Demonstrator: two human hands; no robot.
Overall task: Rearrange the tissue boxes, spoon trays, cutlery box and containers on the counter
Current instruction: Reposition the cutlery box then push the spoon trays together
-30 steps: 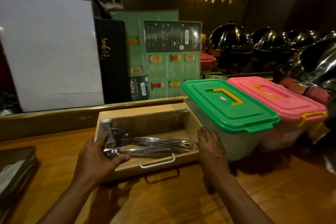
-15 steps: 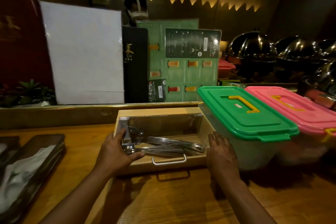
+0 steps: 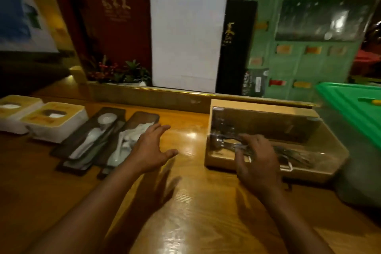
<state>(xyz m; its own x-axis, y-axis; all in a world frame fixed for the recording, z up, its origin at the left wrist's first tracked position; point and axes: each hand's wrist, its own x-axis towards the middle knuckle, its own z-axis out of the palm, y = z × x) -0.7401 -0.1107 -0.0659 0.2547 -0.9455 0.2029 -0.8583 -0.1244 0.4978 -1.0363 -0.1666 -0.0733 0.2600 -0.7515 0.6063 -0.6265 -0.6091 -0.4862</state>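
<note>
The wooden cutlery box (image 3: 257, 107) with a clear lid sits at the right of the counter, with metal cutlery inside. My right hand (image 3: 257, 161) lies over its front edge, fingers spread, gripping nothing. My left hand (image 3: 148, 148) hovers open over the bare counter, its fingertips next to the nearer of two dark spoon trays (image 3: 144, 116). That tray holds a white napkin and a spoon; the other tray (image 3: 111, 113) holds white spoons. Two white-and-yellow tissue boxes (image 3: 55, 121) stand at the far left. A green-lidded container (image 3: 350, 105) stands right of the cutlery box.
A raised brass-edged ledge (image 3: 156, 94) runs along the back of the counter. Behind it stand a white board (image 3: 185, 35), dark and green menus (image 3: 299, 64) and a small plant (image 3: 123, 72). Bare wood lies between the trays and the cutlery box.
The view has swung left. My left hand has let go of the cutlery box and moved left beside the spoon tray. My right hand has shifted from the box's right end to its front.
</note>
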